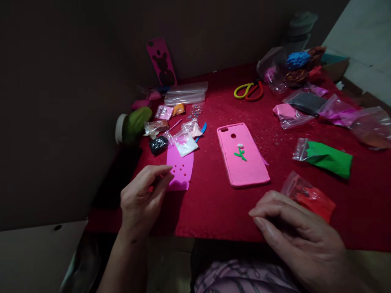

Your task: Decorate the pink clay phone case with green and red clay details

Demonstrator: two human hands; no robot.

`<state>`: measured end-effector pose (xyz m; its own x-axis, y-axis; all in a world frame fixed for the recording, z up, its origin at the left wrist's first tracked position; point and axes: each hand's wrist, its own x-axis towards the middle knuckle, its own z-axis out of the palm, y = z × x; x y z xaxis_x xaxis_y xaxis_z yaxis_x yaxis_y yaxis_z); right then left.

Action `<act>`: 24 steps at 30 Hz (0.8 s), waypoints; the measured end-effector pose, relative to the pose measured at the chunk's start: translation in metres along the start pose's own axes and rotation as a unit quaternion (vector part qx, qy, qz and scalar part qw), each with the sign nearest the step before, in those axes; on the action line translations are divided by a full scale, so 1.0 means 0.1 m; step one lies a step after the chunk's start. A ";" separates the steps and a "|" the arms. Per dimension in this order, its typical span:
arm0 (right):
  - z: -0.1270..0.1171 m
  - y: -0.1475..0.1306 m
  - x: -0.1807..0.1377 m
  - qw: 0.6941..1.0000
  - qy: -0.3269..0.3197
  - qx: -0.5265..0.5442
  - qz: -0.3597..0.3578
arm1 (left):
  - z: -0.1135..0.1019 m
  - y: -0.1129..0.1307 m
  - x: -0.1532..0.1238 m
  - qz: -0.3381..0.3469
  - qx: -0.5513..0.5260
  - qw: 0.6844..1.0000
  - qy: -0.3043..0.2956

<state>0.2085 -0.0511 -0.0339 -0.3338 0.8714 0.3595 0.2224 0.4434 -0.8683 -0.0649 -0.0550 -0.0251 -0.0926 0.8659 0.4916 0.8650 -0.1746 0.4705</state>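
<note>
My left hand point(143, 199) is over the near left edge of a bright pink sheet point(181, 185), thumb and forefinger drawn together in a pinch. Anything between those fingertips is too small to make out. Several tiny red balls point(180, 167) lie on the sheet beside them. My right hand point(296, 234) is closed above the table's near side, thumb against the fingers, its contents hidden. Between and beyond my hands lies a pink phone case point(247, 171), with a white-headed flower point(240, 152) on green stem and leaves. Neither hand touches the case.
A bag of red clay point(317, 201) lies beside my right hand, a green one point(330, 156) farther back. Small bags, including white point(185, 145) and black point(158, 144), cluster at left. Scissors point(249, 91) and a bear-patterned case point(161, 61) are at the back.
</note>
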 end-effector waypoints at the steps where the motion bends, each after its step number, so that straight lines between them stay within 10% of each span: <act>1: 0.00 0.00 0.00 1.000 0.003 0.000 0.000 | 0.00 0.00 0.01 0.024 -0.009 0.999 -0.022; 24: -0.02 0.00 0.01 0.999 -0.017 0.032 0.007 | 0.19 0.12 0.04 0.135 0.070 0.977 -0.150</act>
<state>0.2096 -0.0499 -0.0332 -0.3626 0.8691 0.3363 0.1693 0.4163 -0.8933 -0.0452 -0.0450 -0.0311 0.2782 0.8991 0.3380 0.8988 -0.3677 0.2385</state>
